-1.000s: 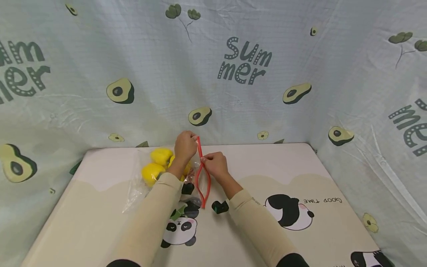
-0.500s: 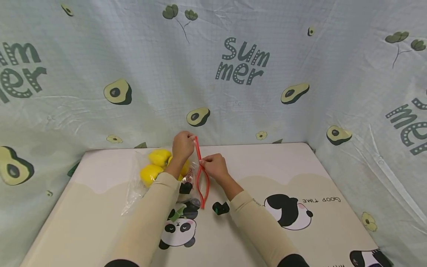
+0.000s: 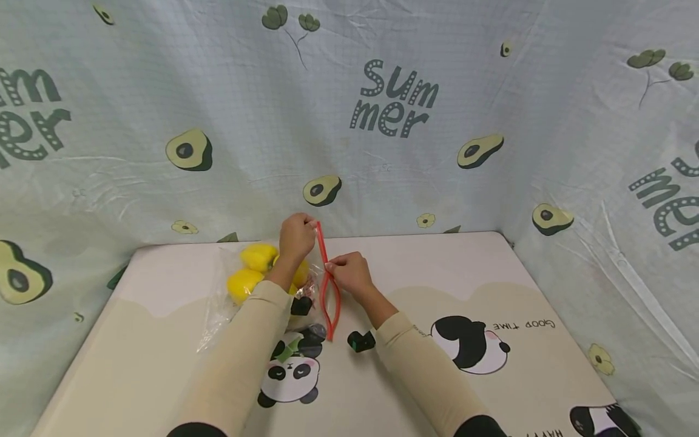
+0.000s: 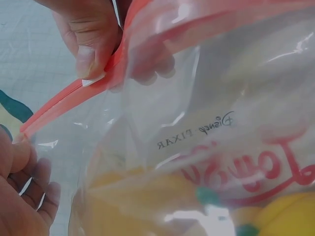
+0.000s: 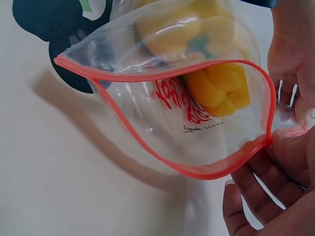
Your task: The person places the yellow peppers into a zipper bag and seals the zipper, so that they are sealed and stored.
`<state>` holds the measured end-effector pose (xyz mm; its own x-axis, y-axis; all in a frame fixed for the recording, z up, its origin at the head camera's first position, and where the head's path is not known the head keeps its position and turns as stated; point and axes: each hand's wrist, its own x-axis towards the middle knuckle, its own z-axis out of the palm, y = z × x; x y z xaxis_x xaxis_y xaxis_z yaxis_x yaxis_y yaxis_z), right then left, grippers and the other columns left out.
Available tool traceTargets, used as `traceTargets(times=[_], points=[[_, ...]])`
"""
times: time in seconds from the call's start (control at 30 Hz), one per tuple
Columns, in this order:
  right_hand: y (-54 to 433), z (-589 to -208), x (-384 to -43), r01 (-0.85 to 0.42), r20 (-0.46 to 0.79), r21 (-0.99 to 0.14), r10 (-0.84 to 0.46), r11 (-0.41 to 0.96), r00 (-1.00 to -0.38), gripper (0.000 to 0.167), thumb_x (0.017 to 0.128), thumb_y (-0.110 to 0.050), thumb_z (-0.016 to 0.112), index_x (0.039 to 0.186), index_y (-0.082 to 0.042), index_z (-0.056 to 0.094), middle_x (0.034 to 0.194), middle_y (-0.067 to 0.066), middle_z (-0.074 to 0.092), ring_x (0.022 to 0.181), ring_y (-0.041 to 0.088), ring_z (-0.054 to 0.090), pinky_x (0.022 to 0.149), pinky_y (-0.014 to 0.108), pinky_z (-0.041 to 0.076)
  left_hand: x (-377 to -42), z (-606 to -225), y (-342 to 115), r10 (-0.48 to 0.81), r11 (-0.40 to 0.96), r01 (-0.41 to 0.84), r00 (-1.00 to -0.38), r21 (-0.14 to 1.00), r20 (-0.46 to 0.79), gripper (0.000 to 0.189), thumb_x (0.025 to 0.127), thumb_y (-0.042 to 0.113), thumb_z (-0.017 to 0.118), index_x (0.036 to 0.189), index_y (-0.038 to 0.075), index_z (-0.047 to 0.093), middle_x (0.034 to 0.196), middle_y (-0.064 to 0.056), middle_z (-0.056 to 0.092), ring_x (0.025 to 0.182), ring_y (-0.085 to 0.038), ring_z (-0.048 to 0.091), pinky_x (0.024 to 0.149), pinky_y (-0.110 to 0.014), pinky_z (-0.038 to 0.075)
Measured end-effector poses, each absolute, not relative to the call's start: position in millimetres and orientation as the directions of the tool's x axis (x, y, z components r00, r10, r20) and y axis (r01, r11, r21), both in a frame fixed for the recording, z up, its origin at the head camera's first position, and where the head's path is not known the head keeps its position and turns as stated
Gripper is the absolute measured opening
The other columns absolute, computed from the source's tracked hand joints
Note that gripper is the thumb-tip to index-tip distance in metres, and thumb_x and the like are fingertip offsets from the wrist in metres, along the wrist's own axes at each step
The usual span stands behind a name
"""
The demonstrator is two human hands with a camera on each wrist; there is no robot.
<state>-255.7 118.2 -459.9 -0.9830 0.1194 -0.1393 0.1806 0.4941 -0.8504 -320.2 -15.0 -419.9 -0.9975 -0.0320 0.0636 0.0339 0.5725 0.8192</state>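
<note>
A clear plastic zip bag (image 5: 147,113) with a red zip strip (image 3: 334,312) lies on the table with yellow bell peppers (image 3: 244,284) inside. My left hand (image 3: 297,238) pinches the far end of the strip. Farther down the strip, my right hand (image 3: 352,273) pinches it between thumb and fingers. Between the hands the strip runs pressed together; nearer than the right hand, the bag mouth gapes. Under the right thumb is a small white piece (image 4: 93,79) in the left wrist view. My left forearm partly covers the peppers in the head view.
The table (image 3: 136,364) has a printed cover with pandas and a dog. A patterned curtain (image 3: 246,152) hangs behind it. Small black blocks, one (image 3: 301,305) beside my left forearm and another (image 3: 361,341) by my right wrist, appear in the head view.
My right hand's fingers have slid slightly along the strip, toward its near end. The left hand keeps its hold. The head view has shifted a little.
</note>
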Motion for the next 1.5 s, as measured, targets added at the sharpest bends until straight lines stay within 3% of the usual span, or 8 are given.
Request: traceTargets(times=[1.5], points=[[127,-471,-243,0.152,-0.154,-0.841,0.038,0.52,-0.987,0.02,0.098,-0.018,0.072,0.101,-0.001,0.082,0.083,0.009,0.074,0.068,0.016,0.056,0.056,0.023,0.049,-325,-422,-20,-0.019,0.51,0.034,-0.999,0.859,0.051,0.027,0.109,0.016,0.053,0.118,-0.004,0.069,0.114,-0.021,0.069,0.094,-0.032,0.058,0.089,-0.042,0.058]])
